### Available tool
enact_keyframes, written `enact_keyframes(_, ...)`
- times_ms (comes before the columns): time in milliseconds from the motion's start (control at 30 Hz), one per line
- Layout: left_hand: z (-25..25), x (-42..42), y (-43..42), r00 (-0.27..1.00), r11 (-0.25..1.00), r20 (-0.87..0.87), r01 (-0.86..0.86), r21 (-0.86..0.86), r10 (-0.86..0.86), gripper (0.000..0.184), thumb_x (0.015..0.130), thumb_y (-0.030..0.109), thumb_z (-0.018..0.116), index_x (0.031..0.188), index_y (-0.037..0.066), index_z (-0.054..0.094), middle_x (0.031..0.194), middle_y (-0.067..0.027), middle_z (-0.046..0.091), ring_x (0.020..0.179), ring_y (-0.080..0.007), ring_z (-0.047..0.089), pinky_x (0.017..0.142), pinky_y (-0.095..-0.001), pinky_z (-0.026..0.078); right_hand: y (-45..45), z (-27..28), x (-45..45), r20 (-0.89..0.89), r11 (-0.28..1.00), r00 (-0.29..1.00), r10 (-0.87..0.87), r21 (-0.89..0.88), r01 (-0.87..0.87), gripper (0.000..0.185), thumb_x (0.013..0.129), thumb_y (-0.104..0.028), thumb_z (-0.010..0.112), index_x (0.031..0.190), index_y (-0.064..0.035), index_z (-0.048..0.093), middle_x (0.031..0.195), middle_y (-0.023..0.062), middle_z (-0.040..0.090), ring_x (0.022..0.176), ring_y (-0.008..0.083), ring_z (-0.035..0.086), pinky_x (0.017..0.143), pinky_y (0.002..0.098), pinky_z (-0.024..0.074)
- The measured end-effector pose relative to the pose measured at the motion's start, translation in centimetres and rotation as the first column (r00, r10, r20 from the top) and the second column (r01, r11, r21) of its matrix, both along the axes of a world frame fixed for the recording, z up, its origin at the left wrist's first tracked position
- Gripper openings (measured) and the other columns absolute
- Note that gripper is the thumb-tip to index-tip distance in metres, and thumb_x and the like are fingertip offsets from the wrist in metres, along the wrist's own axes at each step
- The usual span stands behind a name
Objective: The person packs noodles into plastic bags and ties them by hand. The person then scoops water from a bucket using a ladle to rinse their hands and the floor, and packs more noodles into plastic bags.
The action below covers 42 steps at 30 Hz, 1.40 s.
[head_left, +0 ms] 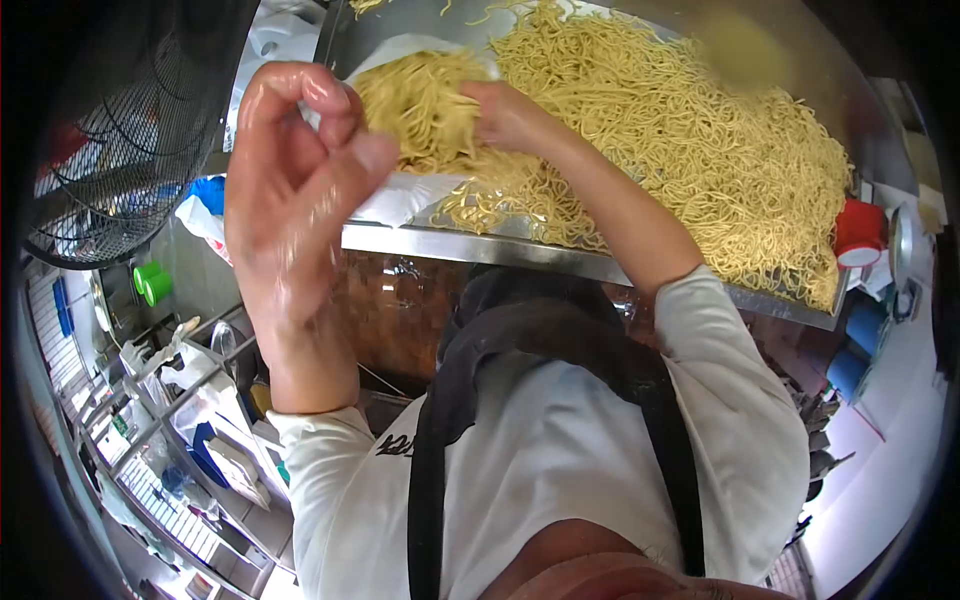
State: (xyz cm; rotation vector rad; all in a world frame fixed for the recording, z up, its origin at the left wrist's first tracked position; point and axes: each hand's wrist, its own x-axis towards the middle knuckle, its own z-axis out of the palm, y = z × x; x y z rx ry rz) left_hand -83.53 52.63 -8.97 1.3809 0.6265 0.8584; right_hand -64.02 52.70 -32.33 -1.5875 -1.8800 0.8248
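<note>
A large heap of yellow noodles [680,130] covers the metal tray [480,245]. My right hand [505,115] grips a blurred bunch of noodles [425,105] at the left part of the tray, over a white plastic bag [405,198]. Some loose strands lie beside the bag. Raised close to the camera, my left hand [300,190] looks wet and shiny. Its fingers are curled towards the thumb, with nothing visible between them, left of the bunch.
A black mesh basket [120,130] hangs at the upper left. Green cups [153,284] and a wire rack [165,410] with bags stand at the left. At the right are a red container [859,233] and blue containers [855,350].
</note>
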Motion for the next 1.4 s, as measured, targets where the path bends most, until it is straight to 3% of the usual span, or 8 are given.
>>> enact_keyframes(100,-0.2,1.7,-2.1,0.994,0.993,0.004,0.108,0.040,-0.108,0.034,0.075,-0.002,0.064,0.103,0.005,0.045,0.088,-0.0039,0.041,0.077,-0.0118,0.038,0.066,-0.0219,0.030,3.5,5.8,-4.0,-0.304,0.938,0.951,0.053,0.342,0.057,0.038,0.077,-0.007,0.063,0.113,0.0032,0.055,0.094,0.0208,0.065,0.083,0.0347,0.063,0.077,0.0400,0.0517)
enact_keyframes(200,-3.6,2.8,-0.8,0.996,0.990,-0.042,0.082,0.115,-0.077,0.030,0.078,-0.003,0.060,0.103,0.005,0.047,0.088,-0.0031,0.042,0.074,-0.0116,0.039,0.066,-0.0224,0.031,1.3,10.7,-5.9,-0.794,0.954,0.552,-0.255,-0.301,0.009,0.038,0.080,-0.010,0.061,0.116,0.0000,0.057,0.102,0.0185,0.065,0.087,0.0310,0.063,0.079,0.0383,0.0504)
enact_keyframes(300,-6.3,1.6,0.5,1.000,0.979,0.017,0.023,-0.201,-0.020,0.026,0.082,-0.003,0.060,0.104,0.007,0.049,0.091,-0.0020,0.046,0.072,-0.0101,0.042,0.062,-0.0241,0.034,3.5,0.4,-5.8,-0.172,0.957,0.966,0.193,-0.183,-0.224,0.049,0.085,-0.014,0.058,0.133,-0.0064,0.051,0.117,0.0173,0.060,0.100,0.0270,0.058,0.089,0.0350,0.0460)
enact_keyframes(500,-8.4,-0.8,0.8,0.995,0.964,-0.036,-0.096,-0.246,0.090,0.024,0.086,-0.001,0.058,0.106,0.009,0.049,0.092,-0.0022,0.048,0.064,-0.0070,0.038,0.056,-0.0240,0.028,-7.7,-6.6,5.6,0.404,0.844,0.790,-0.461,-0.075,0.531,0.077,0.077,0.002,0.060,0.148,-0.0147,0.033,0.144,0.0220,0.041,0.137,0.0383,0.033,0.110,0.0398,0.0362)
enact_keyframes(1000,-8.5,-0.4,0.1,0.995,0.968,0.056,-0.060,-0.245,0.076,0.028,0.084,-0.003,0.060,0.107,0.010,0.050,0.089,-0.0013,0.051,0.067,-0.0083,0.042,0.059,-0.0240,0.033,4.0,0.0,-7.6,-0.558,0.965,0.811,-0.176,0.066,0.255,0.063,0.072,0.005,0.064,0.133,-0.0051,0.052,0.085,0.0123,0.064,0.075,0.0290,0.064,0.065,0.0371,0.0522)
enact_keyframes(1167,-9.0,-1.0,1.9,0.975,0.951,0.126,-0.141,-0.274,0.181,0.024,0.086,-0.002,0.058,0.106,0.010,0.050,0.089,-0.0039,0.051,0.066,-0.0111,0.044,0.058,-0.0268,0.033,1.7,1.0,-7.3,-0.048,0.951,0.951,0.306,0.063,-0.303,0.069,0.073,-0.003,0.069,0.138,-0.0103,0.049,0.119,0.0192,0.056,0.108,0.0311,0.058,0.090,0.0375,0.0490)
enact_keyframes(1300,-9.4,-2.0,2.7,0.963,0.939,0.148,-0.176,-0.295,0.227,0.025,0.086,-0.003,0.057,0.106,0.010,0.050,0.089,-0.0047,0.051,0.065,-0.0108,0.043,0.057,-0.0266,0.032,-0.9,-1.1,0.6,0.425,0.933,0.839,-0.341,0.044,0.357,0.079,0.076,-0.013,0.074,0.146,-0.0191,0.039,0.150,0.0172,0.032,0.128,0.0323,0.045,0.103,0.0367,0.0414)
enact_keyframes(1400,-9.6,-1.5,2.4,0.963,0.931,0.139,-0.179,-0.317,0.233,0.026,0.085,-0.004,0.057,0.107,0.009,0.050,0.088,-0.0047,0.051,0.064,-0.0103,0.041,0.055,-0.0258,0.031,1.9,-8.6,4.4,0.142,0.904,0.904,-0.404,-0.093,0.418,0.067,0.074,-0.016,0.075,0.137,-0.0153,0.051,0.136,0.0183,0.050,0.115,0.0339,0.056,0.094,0.0371,0.0476)
